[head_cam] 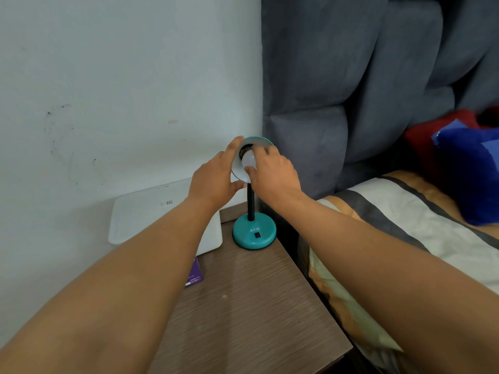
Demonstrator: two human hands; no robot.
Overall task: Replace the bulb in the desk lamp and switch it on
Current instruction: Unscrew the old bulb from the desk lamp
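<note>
Presently the white bulb is being gripped at the socket by the right hand, fingers closed around it, while the teal lamp's shade is being clasped by the left hand above the worktop.

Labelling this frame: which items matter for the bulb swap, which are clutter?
In use: bulb, lamp shade, lamp base with switch, left hand, right hand.

Clutter: white box, purple card, pillows.
</note>
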